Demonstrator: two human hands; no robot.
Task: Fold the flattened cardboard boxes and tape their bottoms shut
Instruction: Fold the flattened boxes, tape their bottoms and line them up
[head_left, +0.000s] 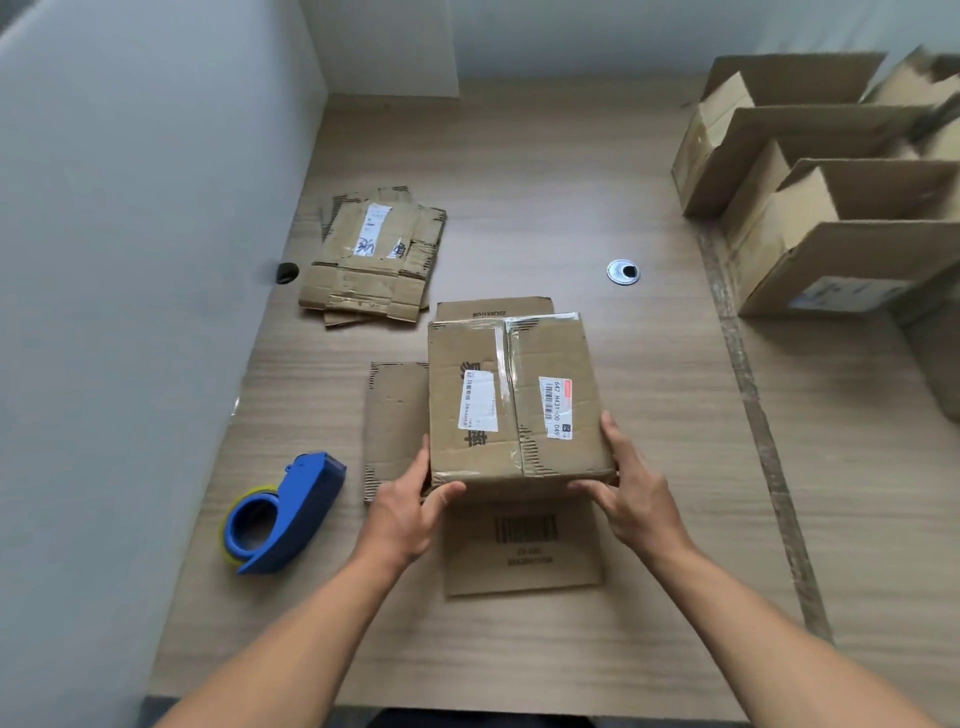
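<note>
A folded cardboard box (519, 395) stands upside down in the middle of the table, clear tape running along its bottom seam. Its top flaps lie spread flat on the table around it. My left hand (410, 499) grips the box's near left corner, thumb on the front face. My right hand (628, 478) grips the near right corner the same way. A blue tape dispenser (285, 514) lies on the table to the left of my left hand. A stack of flattened boxes (371, 260) lies farther back on the left.
Several assembled open boxes (810, 197) stand along the table's right side. A round metal cable grommet (623, 272) sits behind the box. A grey wall (130, 260) borders the left edge of the wooden table (649, 571).
</note>
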